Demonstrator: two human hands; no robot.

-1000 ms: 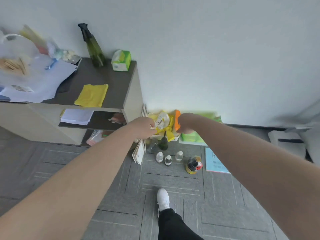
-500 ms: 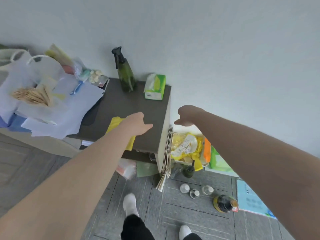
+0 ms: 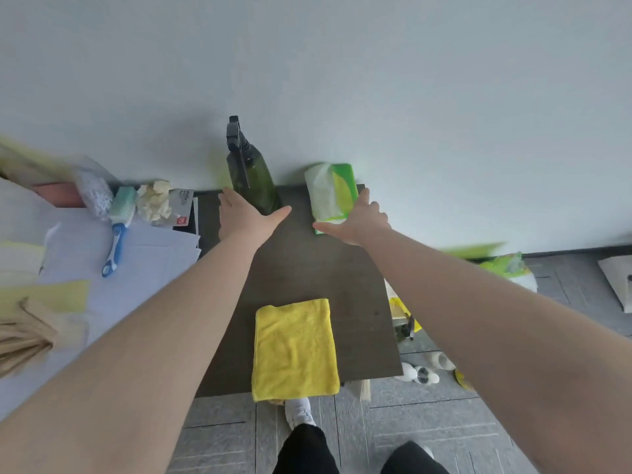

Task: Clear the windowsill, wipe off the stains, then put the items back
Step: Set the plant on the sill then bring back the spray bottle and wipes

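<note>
A dark brown sill top (image 3: 307, 268) runs along the white wall. On it stand a green spray bottle (image 3: 251, 176) with a black trigger and a green-and-white tissue pack (image 3: 330, 196), both at the wall. A folded yellow cloth (image 3: 294, 350) lies at the near edge. My left hand (image 3: 244, 218) is open, spread just in front of the bottle's base with fingers either side of it. My right hand (image 3: 355, 220) is open around the tissue pack's near right corner, thumb under its front edge. Neither hand has closed on anything.
Left of the bare patch lie white papers (image 3: 136, 268), a blue-handled brush (image 3: 118, 230), a crumpled tissue (image 3: 155, 203) and plastic bags. On the grey floor to the right sit small white jars (image 3: 422, 372), yellow packaging (image 3: 400, 311) and a green pack (image 3: 509, 268). My feet stand below.
My hands have left the pile on the floor and risen over the sill top. They have opened and now flank the spray bottle and the tissue pack. The view has swung left and closer.
</note>
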